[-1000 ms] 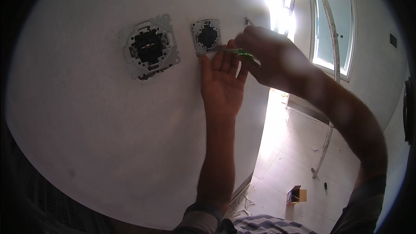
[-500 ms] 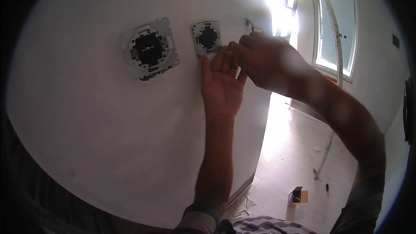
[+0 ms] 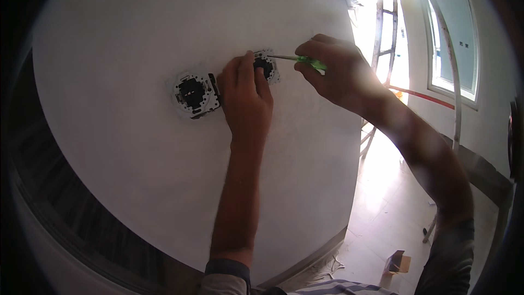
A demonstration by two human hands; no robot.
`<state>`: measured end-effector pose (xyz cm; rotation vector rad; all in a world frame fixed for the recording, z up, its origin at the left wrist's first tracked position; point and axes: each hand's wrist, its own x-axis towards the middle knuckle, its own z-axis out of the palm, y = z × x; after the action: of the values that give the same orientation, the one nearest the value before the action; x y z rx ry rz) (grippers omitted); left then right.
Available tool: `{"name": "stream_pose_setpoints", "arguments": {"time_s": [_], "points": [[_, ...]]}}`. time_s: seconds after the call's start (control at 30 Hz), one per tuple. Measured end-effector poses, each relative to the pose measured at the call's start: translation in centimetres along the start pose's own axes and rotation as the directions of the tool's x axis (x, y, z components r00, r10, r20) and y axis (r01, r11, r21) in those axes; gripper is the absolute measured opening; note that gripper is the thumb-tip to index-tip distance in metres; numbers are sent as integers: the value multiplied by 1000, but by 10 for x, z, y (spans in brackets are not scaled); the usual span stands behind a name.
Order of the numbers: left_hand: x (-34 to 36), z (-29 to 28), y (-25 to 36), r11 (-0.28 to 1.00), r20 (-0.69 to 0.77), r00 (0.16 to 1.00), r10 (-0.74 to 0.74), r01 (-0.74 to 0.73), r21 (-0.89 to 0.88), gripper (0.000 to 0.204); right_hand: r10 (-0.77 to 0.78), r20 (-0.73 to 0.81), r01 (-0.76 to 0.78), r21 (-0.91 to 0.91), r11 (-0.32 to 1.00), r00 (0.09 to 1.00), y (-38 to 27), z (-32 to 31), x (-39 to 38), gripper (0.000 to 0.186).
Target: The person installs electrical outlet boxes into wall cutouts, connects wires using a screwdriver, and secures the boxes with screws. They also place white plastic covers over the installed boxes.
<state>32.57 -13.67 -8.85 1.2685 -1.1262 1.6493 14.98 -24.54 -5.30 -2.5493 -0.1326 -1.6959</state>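
My right hand (image 3: pixel 330 65) is closed round the green handle of a screwdriver (image 3: pixel 312 63). Its thin shaft points left, with the tip at the upper part of a wall switch insert (image 3: pixel 267 66) that has a metal frame and a black centre. My left hand (image 3: pixel 245 90) holds this insert against the wall, fingers bent over its left side, which they hide. Just left of that hand, a second wall switch insert (image 3: pixel 191 94) of the same kind sits on the wall.
The white wall (image 3: pixel 136 180) ends at a corner on the right. Beyond it stand a ladder (image 3: pixel 456 76) with red parts and a window (image 3: pixel 456 38). An open cardboard box (image 3: pixel 397 263) lies on the light floor (image 3: pixel 376 229), near some loose cables (image 3: pixel 334 266).
My left hand has turned from palm-up below the right insert to gripping its left side. The right hand has brought the screwdriver to the insert's top. The view has shifted.
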Motion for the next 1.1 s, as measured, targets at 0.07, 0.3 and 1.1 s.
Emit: {"name": "stream_pose_setpoints", "arguments": {"time_s": [0.07,0.3,1.1], "points": [[9,-2,6,999,84,996,-33,29,41,28,-8,-27,9,36,999,1000,6,0,1,19],[18,-8,-4,996,151,989,-5,-9,90,26,-64,-32,64,-4,998,997,13,8,8,18],[27,-11,-2,992,249,968,-29,-3,128,30,-161,-78,161,-1,987,984,19,13,15,14]]}}
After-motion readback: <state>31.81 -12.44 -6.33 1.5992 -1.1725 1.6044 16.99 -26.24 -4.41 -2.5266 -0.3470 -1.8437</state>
